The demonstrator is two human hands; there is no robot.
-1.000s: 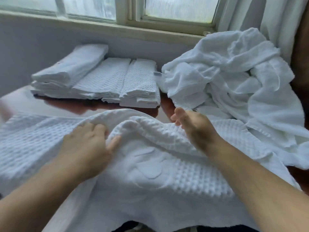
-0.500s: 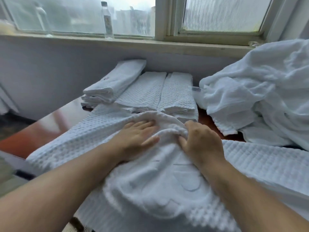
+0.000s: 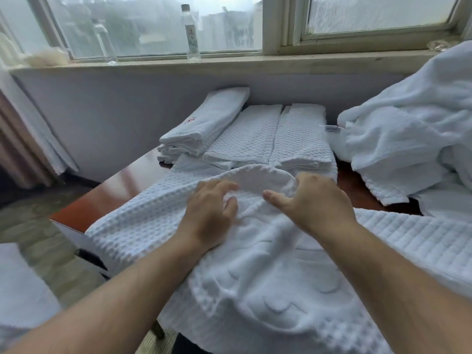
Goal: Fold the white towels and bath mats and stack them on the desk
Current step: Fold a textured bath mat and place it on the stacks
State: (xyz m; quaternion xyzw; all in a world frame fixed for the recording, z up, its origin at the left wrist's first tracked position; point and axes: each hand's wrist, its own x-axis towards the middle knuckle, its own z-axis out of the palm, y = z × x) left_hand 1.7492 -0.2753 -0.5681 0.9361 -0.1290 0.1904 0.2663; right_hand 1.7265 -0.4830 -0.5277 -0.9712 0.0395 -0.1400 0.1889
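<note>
While three folded stacks (image 3: 255, 139) sit at the back of the desk (image 3: 115, 195) below the window, the bath mat (image 3: 143, 221) lies spread across the desk's near side, only partly folded. My right hand (image 3: 316, 200) has its grip curled over the raised ridge of the mat; my left hand (image 3: 212, 215) pinches the cloth just beside it. I judge the task roughly midway: this mat needs finishing and stacking, and the heap of loose towels (image 3: 408, 139) on the right waits unfolded.
</note>
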